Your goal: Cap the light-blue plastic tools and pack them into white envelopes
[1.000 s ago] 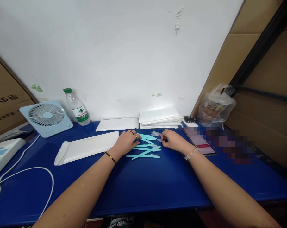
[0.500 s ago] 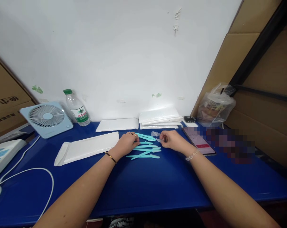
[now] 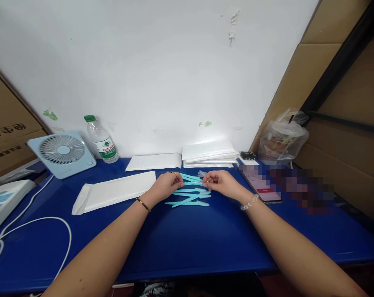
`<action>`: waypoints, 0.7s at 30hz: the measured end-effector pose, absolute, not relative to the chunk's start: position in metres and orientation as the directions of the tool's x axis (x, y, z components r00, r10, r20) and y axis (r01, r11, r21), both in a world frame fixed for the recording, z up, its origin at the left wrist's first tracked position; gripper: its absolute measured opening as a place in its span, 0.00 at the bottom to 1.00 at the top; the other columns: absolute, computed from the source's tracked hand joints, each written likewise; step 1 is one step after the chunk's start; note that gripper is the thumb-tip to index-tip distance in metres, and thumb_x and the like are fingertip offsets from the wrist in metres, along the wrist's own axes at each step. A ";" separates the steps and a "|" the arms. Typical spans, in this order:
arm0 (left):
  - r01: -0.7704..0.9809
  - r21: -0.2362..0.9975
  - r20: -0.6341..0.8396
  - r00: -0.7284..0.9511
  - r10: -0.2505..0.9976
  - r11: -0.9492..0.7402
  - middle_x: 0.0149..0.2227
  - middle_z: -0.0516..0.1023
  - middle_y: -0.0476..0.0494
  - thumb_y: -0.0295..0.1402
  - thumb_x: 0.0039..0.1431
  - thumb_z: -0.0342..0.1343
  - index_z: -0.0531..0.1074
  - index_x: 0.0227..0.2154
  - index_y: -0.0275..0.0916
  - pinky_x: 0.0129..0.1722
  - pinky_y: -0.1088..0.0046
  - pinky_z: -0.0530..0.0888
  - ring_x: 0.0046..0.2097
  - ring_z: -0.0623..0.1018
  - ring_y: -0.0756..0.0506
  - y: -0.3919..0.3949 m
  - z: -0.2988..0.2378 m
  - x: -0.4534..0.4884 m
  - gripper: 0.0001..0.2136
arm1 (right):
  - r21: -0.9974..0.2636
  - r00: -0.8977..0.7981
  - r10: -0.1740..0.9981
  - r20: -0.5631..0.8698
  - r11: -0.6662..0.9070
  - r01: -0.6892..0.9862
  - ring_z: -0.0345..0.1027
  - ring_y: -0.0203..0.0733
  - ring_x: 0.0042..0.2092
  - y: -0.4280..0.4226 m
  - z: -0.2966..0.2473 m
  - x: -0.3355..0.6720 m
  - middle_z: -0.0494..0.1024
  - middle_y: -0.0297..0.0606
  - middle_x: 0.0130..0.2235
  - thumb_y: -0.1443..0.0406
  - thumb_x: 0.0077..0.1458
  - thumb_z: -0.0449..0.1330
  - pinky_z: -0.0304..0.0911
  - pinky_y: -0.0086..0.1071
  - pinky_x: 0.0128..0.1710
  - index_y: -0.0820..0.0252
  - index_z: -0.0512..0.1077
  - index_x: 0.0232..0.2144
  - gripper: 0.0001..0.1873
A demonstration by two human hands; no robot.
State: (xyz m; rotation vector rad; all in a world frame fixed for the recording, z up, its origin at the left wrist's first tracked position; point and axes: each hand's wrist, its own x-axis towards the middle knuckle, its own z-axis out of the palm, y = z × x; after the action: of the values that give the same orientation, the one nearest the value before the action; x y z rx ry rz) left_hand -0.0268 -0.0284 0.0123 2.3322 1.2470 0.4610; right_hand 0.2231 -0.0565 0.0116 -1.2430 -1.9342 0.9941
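Several slim turquoise plastic sticks (image 3: 189, 197) lie in a loose pile on the blue table (image 3: 187, 243). My left hand (image 3: 166, 185) rests at the pile's left end, fingers curled and pinched on the end of one turquoise stick (image 3: 191, 182). My right hand (image 3: 220, 182) is at the pile's right end, fingers pinched on a small clear plastic piece at that stick's tip. A few more clear pieces (image 3: 201, 173) lie just behind the hands.
A white padded envelope (image 3: 112, 194) lies left of my hands, and more white envelopes (image 3: 208, 152) are stacked at the wall. A small fan (image 3: 62, 152), water bottle (image 3: 102, 139), phone (image 3: 261, 183), plastic bag (image 3: 282, 138) and white cable (image 3: 29, 225) surround the work area.
My right hand has moved left toward my left hand, bringing the clear piece up to the tip of the stick that the left hand holds.
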 end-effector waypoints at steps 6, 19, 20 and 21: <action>0.635 0.531 0.048 0.639 0.768 -0.561 0.28 0.75 0.50 0.43 0.57 0.52 0.72 0.30 0.40 0.29 0.75 0.65 0.30 0.72 0.49 -0.037 0.017 -0.021 0.12 | -0.826 -0.491 0.871 0.014 0.286 0.485 0.67 0.36 0.27 -0.055 0.008 0.226 0.73 0.34 0.24 0.60 0.48 0.63 0.62 0.29 0.27 0.61 0.75 0.32 0.10; 0.775 0.135 0.236 0.580 0.780 -0.617 0.40 0.76 0.44 0.34 0.59 0.51 0.73 0.37 0.41 0.43 0.67 0.65 0.45 0.72 0.43 -0.016 0.001 -0.027 0.08 | -0.311 -0.274 0.891 0.361 0.392 0.866 0.68 0.41 0.37 -0.026 -0.012 0.223 0.73 0.40 0.37 0.61 0.58 0.55 0.60 0.31 0.35 0.58 0.75 0.38 0.11; 0.773 0.131 0.234 0.585 0.777 -0.621 0.38 0.76 0.45 0.34 0.59 0.50 0.73 0.35 0.41 0.43 0.67 0.64 0.43 0.73 0.43 -0.017 0.002 -0.027 0.07 | -0.267 -0.299 0.887 0.352 0.401 0.876 0.68 0.41 0.37 -0.026 -0.013 0.219 0.74 0.40 0.37 0.61 0.59 0.54 0.60 0.31 0.35 0.58 0.75 0.38 0.11; 0.769 0.131 0.234 0.590 0.773 -0.626 0.37 0.77 0.45 0.33 0.60 0.50 0.73 0.34 0.41 0.42 0.67 0.64 0.42 0.73 0.44 -0.017 0.003 -0.027 0.07 | -0.224 -0.321 0.882 0.345 0.409 0.884 0.68 0.42 0.37 -0.026 -0.013 0.217 0.74 0.41 0.36 0.62 0.59 0.54 0.60 0.31 0.35 0.58 0.75 0.37 0.11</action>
State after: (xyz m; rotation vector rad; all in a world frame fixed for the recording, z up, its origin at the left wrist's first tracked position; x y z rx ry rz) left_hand -0.0269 -0.0174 0.0028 2.7868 1.3512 0.4229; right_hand 0.2168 -0.0262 -0.0126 -1.5105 -2.2592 -0.0075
